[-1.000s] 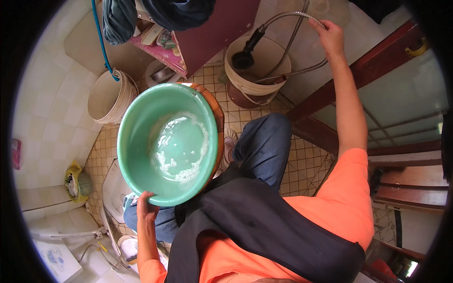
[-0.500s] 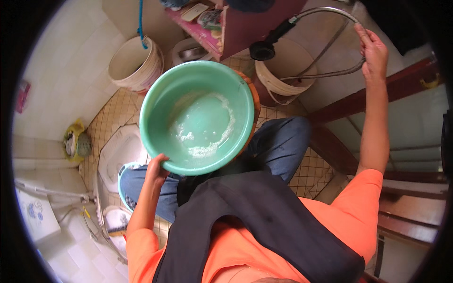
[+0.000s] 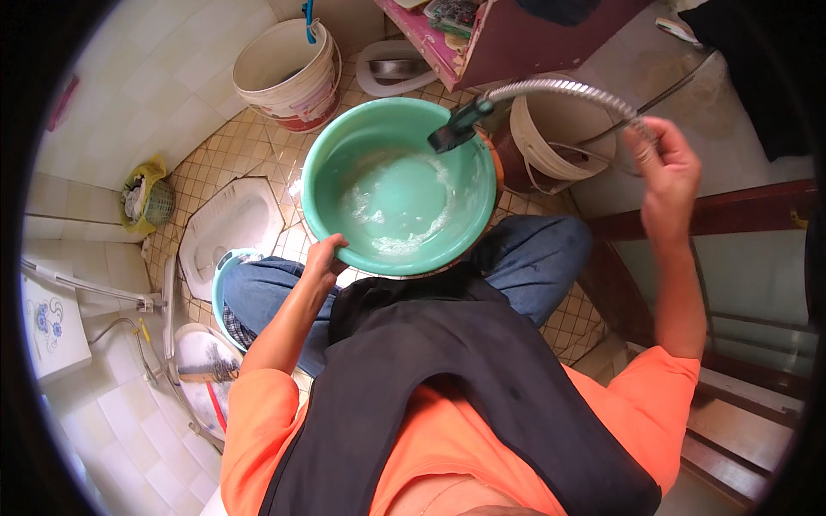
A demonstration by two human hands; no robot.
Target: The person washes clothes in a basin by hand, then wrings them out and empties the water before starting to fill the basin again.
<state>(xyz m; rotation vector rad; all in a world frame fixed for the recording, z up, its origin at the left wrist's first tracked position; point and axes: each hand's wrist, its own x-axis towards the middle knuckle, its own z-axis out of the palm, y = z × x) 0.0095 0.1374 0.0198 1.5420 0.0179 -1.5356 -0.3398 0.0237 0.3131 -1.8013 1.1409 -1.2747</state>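
Observation:
A large green basin [image 3: 330, 168] is in front of me, with a little water and a ring of white foam in its bottom. My left hand [image 3: 323, 258] grips its near left rim, fingers closed over the edge. My right hand [image 3: 669, 172], out to the right, is closed around a metal shower hose [image 3: 568, 84]. From the hose's end a black shower head [image 3: 456, 126] hangs over the basin's far right rim. No stream of water can be made out. An orange-brown edge [image 3: 498, 168] shows beneath the basin; what it belongs to is hidden.
White buckets stand far left [image 3: 284, 73] and far right [image 3: 564, 138], below a pink cabinet [image 3: 533, 43]. Left of my knee are a squat toilet [image 3: 231, 219], a light-blue tub [image 3: 219, 288] and a yellow-green basket [image 3: 159, 202]. A brush [image 3: 206, 374] lies lower left.
My right hand has come lower, and the shower head has swung leftward from beside the right bucket to over the basin's rim. My left hand keeps hold of the basin. The whole view has shifted.

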